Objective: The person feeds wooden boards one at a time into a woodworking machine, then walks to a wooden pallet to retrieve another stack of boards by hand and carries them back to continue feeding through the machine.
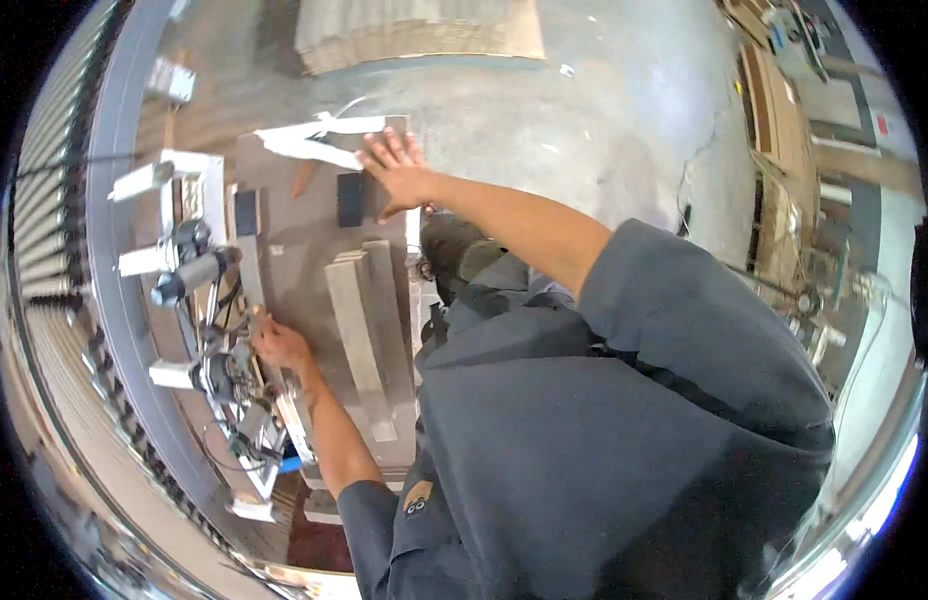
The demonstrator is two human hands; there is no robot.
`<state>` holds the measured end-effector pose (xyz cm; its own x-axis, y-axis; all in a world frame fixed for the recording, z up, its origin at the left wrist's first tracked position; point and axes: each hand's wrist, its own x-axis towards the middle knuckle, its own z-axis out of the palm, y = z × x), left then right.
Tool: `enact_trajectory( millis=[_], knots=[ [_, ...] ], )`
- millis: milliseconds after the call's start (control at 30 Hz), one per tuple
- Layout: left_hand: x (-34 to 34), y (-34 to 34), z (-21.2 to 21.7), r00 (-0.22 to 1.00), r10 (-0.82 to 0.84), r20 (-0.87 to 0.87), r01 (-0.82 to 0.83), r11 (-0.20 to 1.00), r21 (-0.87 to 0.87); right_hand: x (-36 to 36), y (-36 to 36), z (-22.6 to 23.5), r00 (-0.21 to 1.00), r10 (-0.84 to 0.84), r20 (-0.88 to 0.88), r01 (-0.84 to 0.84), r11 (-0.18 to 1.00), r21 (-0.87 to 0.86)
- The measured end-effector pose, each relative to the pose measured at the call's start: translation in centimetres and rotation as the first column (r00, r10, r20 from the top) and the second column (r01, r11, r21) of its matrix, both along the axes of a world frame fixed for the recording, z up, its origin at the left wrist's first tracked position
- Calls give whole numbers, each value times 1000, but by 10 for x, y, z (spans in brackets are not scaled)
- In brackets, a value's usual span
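My left hand (282, 343) reaches in beside a tabletop machine (219, 375) with black and metal parts. Its fingers are curled near the end of a narrow grey strip (252, 275); what they grip is too small to make out. My right hand (399, 175) is spread, fingers apart, at the far edge of the brown table. White strips (329, 150) lie by its fingertips, and a black block (351, 200) is close to the palm. Between my hands, several long grey-brown boards (359, 330) lie side by side. Another dark block (246, 212) sits by the grey strip.
A grey metal rail (129, 230) and a row of rollers (49, 215) run along the left. On the concrete floor (624, 110) stands a large cardboard stack (419, 35). Long cardboard boxes (784, 130) line the right side. A blue piece (290, 464) is near the machine's lower end.
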<state>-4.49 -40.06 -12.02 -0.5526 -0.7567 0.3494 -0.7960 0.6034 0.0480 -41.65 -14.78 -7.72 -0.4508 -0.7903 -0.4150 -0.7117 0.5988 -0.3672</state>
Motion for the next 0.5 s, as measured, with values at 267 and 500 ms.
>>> enact_trajectory(
  millis=[267,500],
  knots=[
    [9,-6,-5,999,-8,-52,10,999,50,4,0,-2,999,2,-43,-4,999,-45],
    [6,2,-10,996,-11,-89,25,987,157,6,2,-2,998,-2,-65,5,998,58]
  ],
)
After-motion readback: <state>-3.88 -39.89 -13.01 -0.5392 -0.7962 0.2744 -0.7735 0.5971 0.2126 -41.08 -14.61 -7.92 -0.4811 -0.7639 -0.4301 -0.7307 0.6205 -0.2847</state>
